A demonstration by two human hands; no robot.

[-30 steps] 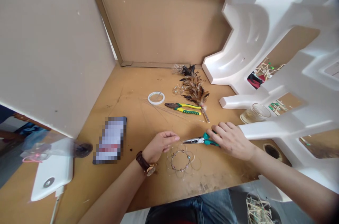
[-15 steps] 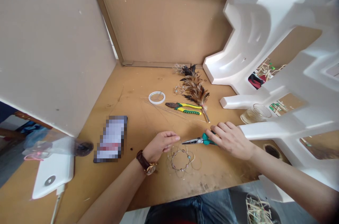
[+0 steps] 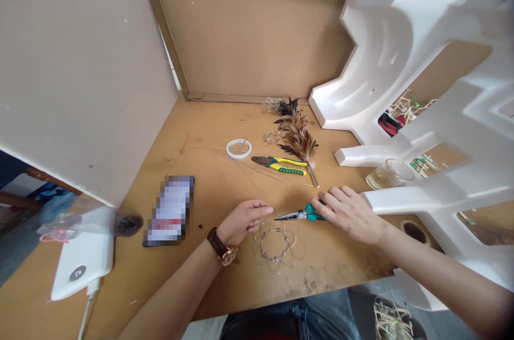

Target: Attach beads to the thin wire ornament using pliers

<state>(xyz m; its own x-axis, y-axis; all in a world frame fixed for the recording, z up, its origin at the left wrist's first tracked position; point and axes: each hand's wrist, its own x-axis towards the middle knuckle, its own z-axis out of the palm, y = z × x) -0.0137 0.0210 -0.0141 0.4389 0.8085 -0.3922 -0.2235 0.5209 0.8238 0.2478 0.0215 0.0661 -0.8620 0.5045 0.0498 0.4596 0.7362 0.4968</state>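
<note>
My right hand [image 3: 349, 214] is closed round the teal handles of long-nose pliers [image 3: 295, 216], whose jaws point left. The jaw tips are just right of my left hand [image 3: 247, 219], with a small gap between. My left thumb and fingers are pinched together; whatever is in the pinch is too fine to make out. Below both hands a beaded wire ring [image 3: 275, 244] lies on the table, with loose thin wire ends spreading around it. Farther back are yellow-and-green pliers [image 3: 281, 164] and a white ring [image 3: 239, 149] with fine wires beside it.
A feather duster [image 3: 297, 131] lies behind the yellow-green pliers. White moulded foam [image 3: 377, 56] and a glass [image 3: 389, 174] stand to the right. On the left are a phone [image 3: 168, 210] and a white device [image 3: 84, 259] with a cable. Cardboard [image 3: 261, 29] walls the back.
The view has shifted very slightly. The jaw tips of the long-nose pliers have moved a touch left; both hands otherwise keep their positions.
</note>
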